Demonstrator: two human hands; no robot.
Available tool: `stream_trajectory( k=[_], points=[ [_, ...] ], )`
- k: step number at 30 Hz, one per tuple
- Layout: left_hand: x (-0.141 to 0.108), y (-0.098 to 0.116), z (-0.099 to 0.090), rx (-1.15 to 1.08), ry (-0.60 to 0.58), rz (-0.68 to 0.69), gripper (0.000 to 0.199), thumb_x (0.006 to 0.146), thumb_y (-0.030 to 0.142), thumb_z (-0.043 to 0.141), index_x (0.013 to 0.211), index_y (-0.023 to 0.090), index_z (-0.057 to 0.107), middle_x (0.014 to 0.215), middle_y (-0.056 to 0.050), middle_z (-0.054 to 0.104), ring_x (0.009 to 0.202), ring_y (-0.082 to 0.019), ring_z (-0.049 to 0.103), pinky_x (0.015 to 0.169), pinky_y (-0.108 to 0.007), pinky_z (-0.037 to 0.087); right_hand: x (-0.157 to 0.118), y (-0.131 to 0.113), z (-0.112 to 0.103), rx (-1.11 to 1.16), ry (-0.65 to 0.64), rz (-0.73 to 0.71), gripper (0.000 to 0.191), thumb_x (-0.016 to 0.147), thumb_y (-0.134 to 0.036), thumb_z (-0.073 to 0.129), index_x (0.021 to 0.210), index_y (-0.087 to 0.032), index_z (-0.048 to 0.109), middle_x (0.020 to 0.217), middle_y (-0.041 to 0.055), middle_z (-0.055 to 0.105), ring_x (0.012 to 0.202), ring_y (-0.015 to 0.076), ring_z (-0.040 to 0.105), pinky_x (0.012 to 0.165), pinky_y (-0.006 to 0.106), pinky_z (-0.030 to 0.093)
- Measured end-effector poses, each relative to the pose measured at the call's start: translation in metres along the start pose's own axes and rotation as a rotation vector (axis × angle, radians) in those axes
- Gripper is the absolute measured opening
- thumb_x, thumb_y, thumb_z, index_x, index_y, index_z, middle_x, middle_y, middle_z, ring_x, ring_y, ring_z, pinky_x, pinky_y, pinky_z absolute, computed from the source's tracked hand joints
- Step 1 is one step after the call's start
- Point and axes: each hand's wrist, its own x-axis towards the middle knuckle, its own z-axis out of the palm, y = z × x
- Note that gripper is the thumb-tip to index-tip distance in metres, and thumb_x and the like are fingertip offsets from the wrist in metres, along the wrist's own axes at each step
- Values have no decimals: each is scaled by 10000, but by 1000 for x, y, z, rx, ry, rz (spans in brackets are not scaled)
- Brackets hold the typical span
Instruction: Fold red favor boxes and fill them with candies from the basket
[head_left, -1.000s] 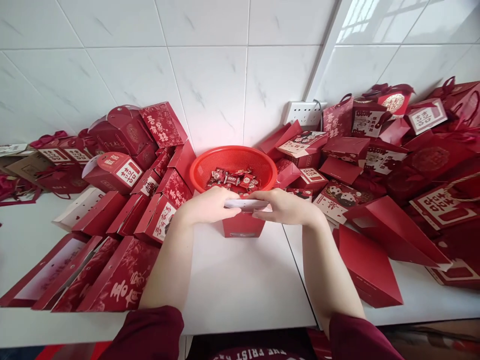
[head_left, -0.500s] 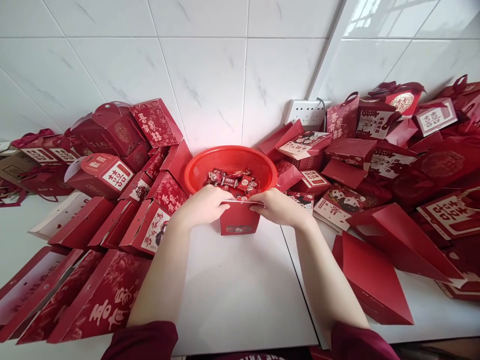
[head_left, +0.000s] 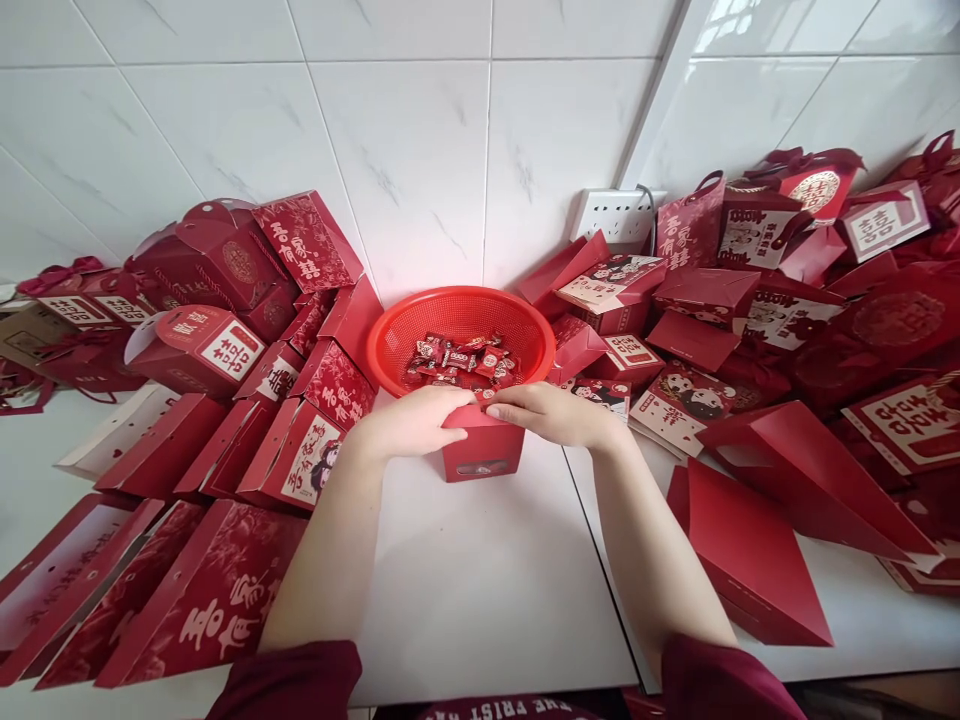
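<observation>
A small red gift box (head_left: 484,455) stands upright on the white table in front of the red basket (head_left: 386,350). Its front carries a dark oval patch near the bottom. My left hand (head_left: 412,420) grips the box's top left, thumb on the front face and fingers over the top. From the right, my right hand (head_left: 555,412) holds the top edge, its fingers close together across the folded flap. The fingertips of the two hands nearly meet there. Wrapped candies (head_left: 469,360) lie in the basket just behind the box, and the hands hide part of its near rim.
Rows of red boxes (head_left: 240,590) stand on the left, with more piled behind them. To the right, a large heap of red boxes (head_left: 690,390) spreads along the wall. A power strip (head_left: 613,215) sits against the tiled wall. A dark seam crosses the white table (head_left: 487,600).
Both hands have shifted from pinching the box's upper corners to lying over its top, closer together. The top flap now appears folded down. The box sits slightly lower in view.
</observation>
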Motion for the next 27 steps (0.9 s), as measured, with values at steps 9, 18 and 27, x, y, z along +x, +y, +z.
stream_trajectory(
  k=[9, 18, 27],
  points=[
    [-1, 1, -3, -45, -4, -10, 372, 919, 398, 384, 618, 179, 380, 616, 2, 450, 579, -136, 407, 536, -274, 251, 4, 4, 4, -118, -4, -32, 306, 994, -342, 379, 863, -192, 612, 747, 6, 622, 630, 147, 498, 587, 265, 355],
    [5, -5, 1, 1, 40, 4, 396, 912, 403, 411, 598, 183, 312, 571, 17, 388, 532, -119, 350, 531, -279, 228, 4, 3, 5, -110, 22, -44, 317, 982, -334, 382, 962, -212, 674, 830, 24, 677, 699, 177, 557, 649, 283, 388],
    [-7, 20, 28, 159, 224, -90, 343, 924, 349, 438, 628, 181, 395, 621, -22, 519, 560, -146, 437, 543, -280, 215, -1, 4, 3, -148, -18, -47, 258, 927, -311, 479, 863, -185, 695, 738, 12, 649, 642, 162, 528, 617, 279, 398]
  ],
)
